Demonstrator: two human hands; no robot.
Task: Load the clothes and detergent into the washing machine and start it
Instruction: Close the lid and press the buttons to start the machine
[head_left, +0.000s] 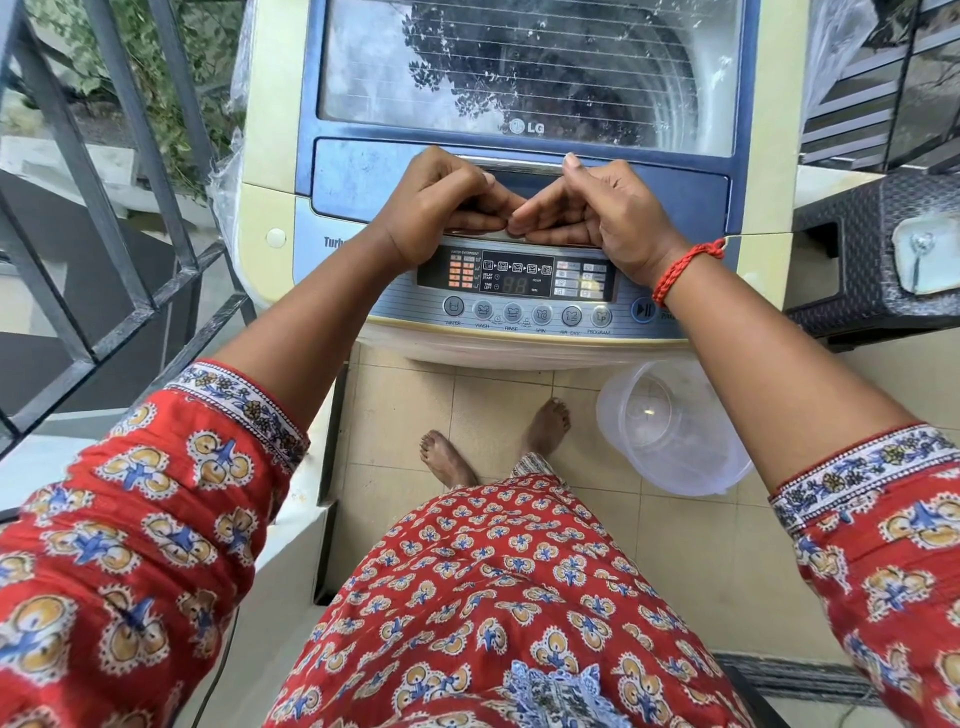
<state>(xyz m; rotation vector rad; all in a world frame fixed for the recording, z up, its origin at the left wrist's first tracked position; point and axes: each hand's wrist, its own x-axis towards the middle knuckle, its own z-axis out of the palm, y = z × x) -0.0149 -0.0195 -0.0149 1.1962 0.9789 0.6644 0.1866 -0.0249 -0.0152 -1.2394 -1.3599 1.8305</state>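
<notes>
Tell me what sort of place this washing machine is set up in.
Probably a home balcony or open utility landing, not an indoor laundry room. The top-loading washing machine stands on a tiled floor beside a metal railing with greenery beyond it, and sky and tree reflections show in its lid.

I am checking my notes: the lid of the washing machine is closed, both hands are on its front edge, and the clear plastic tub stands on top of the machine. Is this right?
Not quite. The head view shows the clear plastic tub on the tiled floor before the washing machine, not on top. The lid is closed, with the left hand and right hand on its front edge.
</notes>
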